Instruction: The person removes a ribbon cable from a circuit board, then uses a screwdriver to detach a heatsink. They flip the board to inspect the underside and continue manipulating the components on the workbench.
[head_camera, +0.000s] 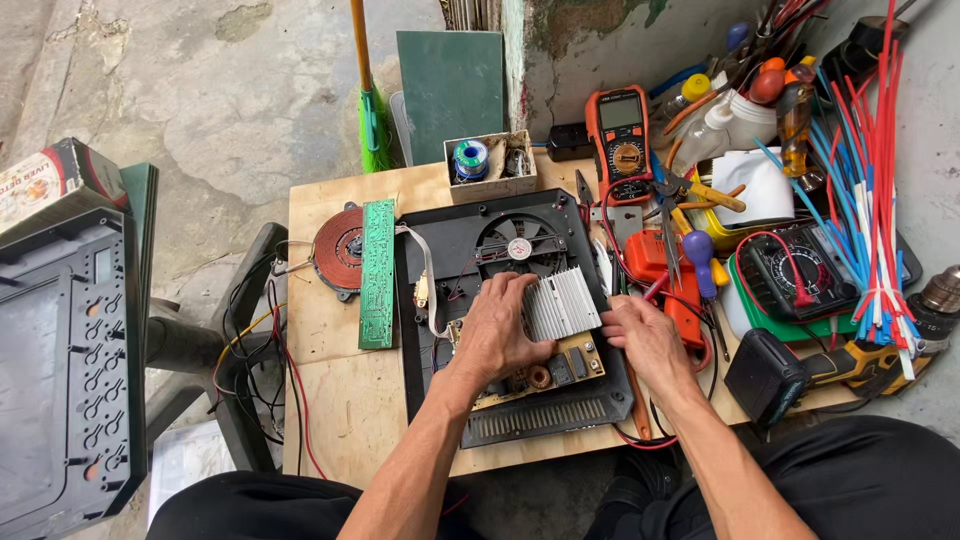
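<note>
Left hand (497, 335) hides much of the circuit board (560, 365) inside the black casing (500, 320) mid-bench, fingers spread touching the ribbed silver heatsink (562, 303); right hand (645, 340) curls at its right edge, grip unclear.

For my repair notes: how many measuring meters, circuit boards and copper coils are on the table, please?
Meters: 2, one orange, one black and green
Circuit boards: 2, one green, one under the left hand
Copper coils: 1
Total: 5
</note>
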